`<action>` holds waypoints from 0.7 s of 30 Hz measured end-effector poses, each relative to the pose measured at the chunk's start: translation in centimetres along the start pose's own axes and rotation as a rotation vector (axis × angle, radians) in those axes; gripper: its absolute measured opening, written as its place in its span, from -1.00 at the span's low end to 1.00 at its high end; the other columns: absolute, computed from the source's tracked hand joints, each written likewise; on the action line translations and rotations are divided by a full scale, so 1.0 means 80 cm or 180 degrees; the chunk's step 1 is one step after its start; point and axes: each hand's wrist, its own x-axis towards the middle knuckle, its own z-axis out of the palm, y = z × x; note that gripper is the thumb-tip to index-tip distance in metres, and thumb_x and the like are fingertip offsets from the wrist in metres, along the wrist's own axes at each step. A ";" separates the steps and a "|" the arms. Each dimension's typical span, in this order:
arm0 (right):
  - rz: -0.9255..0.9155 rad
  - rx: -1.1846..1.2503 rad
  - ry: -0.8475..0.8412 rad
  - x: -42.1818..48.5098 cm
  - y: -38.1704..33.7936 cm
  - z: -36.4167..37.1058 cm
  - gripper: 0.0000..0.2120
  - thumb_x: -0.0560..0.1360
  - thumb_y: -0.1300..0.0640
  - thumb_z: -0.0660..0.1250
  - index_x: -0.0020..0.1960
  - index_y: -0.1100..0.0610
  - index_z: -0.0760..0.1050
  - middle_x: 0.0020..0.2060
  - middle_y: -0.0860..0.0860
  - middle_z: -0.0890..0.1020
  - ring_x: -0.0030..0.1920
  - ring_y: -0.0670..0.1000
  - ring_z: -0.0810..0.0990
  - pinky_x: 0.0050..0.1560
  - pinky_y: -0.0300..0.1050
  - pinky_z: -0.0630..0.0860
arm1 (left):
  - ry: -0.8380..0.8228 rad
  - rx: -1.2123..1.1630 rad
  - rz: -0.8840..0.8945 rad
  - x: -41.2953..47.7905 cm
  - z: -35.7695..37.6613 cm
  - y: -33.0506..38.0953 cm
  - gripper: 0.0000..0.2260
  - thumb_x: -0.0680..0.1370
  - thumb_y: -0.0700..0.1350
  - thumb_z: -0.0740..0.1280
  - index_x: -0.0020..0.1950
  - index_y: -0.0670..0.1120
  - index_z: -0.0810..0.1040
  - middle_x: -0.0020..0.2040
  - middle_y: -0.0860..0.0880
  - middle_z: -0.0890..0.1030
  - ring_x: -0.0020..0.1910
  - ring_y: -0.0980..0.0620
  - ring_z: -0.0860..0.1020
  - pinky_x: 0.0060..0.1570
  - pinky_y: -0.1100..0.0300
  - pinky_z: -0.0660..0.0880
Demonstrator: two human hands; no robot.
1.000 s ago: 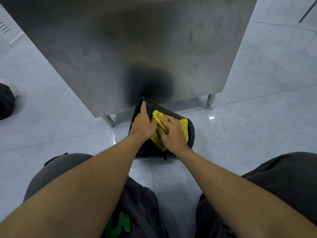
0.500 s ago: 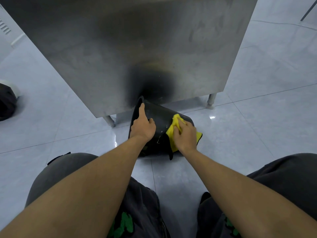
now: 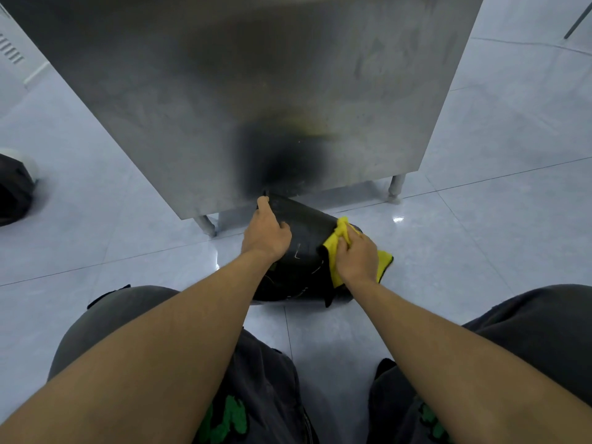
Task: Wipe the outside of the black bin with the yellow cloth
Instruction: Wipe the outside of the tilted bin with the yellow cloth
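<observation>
The black bin (image 3: 306,248) lies tipped on the tiled floor in front of me, its far end against the foot of a steel cabinet. My left hand (image 3: 265,232) grips the bin's upper left side and rim. My right hand (image 3: 358,256) presses the bunched yellow cloth (image 3: 336,241) against the bin's right side; a corner of the cloth hangs out past my wrist toward the floor. The bin's underside and right wall are hidden.
A tall stainless steel cabinet (image 3: 256,91) on short legs (image 3: 395,187) stands just behind the bin. A dark round object (image 3: 14,190) sits on the floor at far left. My knees in dark trousers (image 3: 121,309) flank the bin. Grey floor tiles (image 3: 496,235) extend right.
My right hand has slid the yellow cloth from the bin's top middle over to its right side. The left hand has kept its hold on the rim.
</observation>
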 end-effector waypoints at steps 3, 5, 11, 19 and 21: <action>0.0493 -0.0062 -0.0070 -0.003 0.002 -0.006 -0.57 0.65 0.06 0.15 0.51 -0.05 0.39 0.36 0.08 0.54 0.37 0.20 0.44 0.32 0.15 0.45 | -0.0072 0.0266 -0.0072 -0.001 0.000 -0.002 -0.38 0.62 -0.14 0.26 0.60 0.04 0.03 0.30 -0.13 0.55 0.09 -0.12 0.59 0.10 0.04 0.56; 0.0062 -0.0075 -0.0060 -0.007 -0.005 -0.002 -0.56 0.63 0.07 0.16 0.50 -0.04 0.40 0.35 0.07 0.55 0.36 0.18 0.46 0.34 0.14 0.45 | -0.0071 0.0205 -0.0126 -0.002 0.001 -0.002 -0.36 0.63 -0.15 0.24 0.62 0.04 -0.02 0.29 -0.15 0.55 0.02 -0.10 0.59 -0.02 0.08 0.55; -0.1624 0.0270 -0.0365 -0.018 -0.056 0.004 -0.54 0.57 0.11 0.29 0.46 0.03 0.47 0.37 0.00 0.57 0.38 0.04 0.48 0.44 -0.12 0.34 | -0.0110 -0.0012 -0.0036 -0.002 0.003 0.008 -0.40 0.62 -0.15 0.20 0.61 -0.02 0.00 0.28 -0.20 0.54 0.15 -0.21 0.55 0.13 -0.03 0.48; -0.0544 0.0043 -0.0040 -0.011 -0.024 0.008 -0.54 0.61 -0.09 0.21 0.49 -0.04 0.43 0.34 0.07 0.57 0.35 0.15 0.48 0.34 0.05 0.43 | -0.0131 0.0083 0.0185 -0.001 -0.001 -0.001 -0.45 0.55 -0.21 0.28 0.49 -0.16 0.14 0.13 -0.21 0.55 0.04 -0.16 0.56 0.02 -0.02 0.54; -0.0137 -0.0076 -0.0018 -0.006 -0.011 0.004 -0.55 0.64 -0.03 0.19 0.51 -0.02 0.41 0.33 0.10 0.57 0.33 0.17 0.48 0.35 0.05 0.40 | -0.0175 0.0343 0.0147 -0.003 -0.001 -0.006 -0.35 0.60 -0.16 0.24 0.61 -0.05 -0.02 -0.02 -0.17 0.59 -0.10 -0.09 0.58 -0.08 0.01 0.59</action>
